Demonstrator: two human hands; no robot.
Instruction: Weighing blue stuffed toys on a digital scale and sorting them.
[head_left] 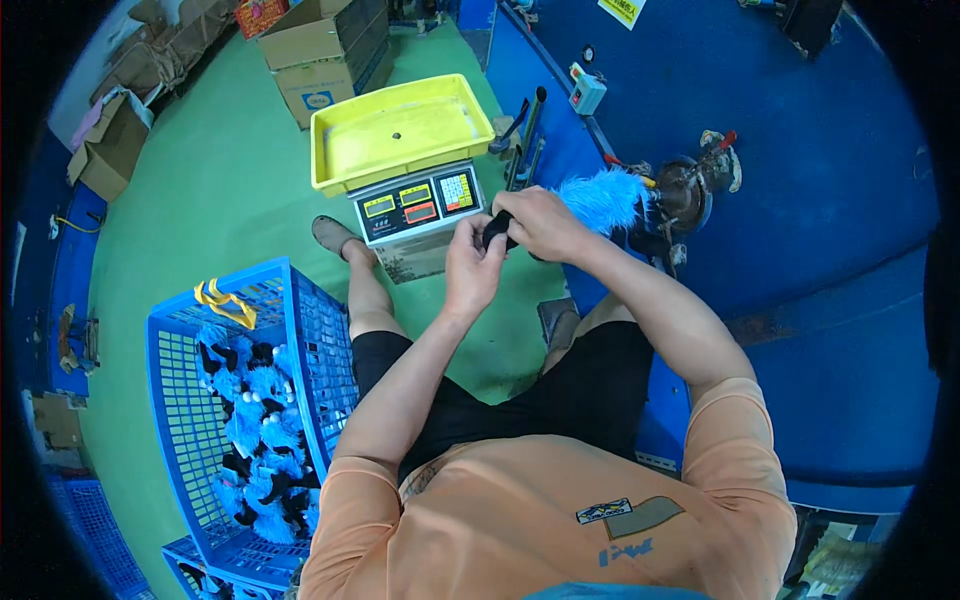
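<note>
Both my hands meet in front of the scale, closed on a small black fabric piece (497, 229). My left hand (473, 265) pinches it from the left side. My right hand (543, 224) grips it from the upper right, its fingers curled over the top. Just beyond the right hand, a fluffy blue plush skin (603, 200) reaches up to a metal nozzle fitting (685, 195) on the blue machine. Whether the black piece is joined to the blue plush I cannot tell, as my right hand covers that spot.
A digital scale (418, 208) bears a shallow yellow tray (400, 132) ahead of me. To the left, a blue plastic basket (222, 300) holds several blue-and-black plush pieces (262, 430). Cardboard boxes (325, 70) stand farther back. The blue machine (800, 230) fills the right side.
</note>
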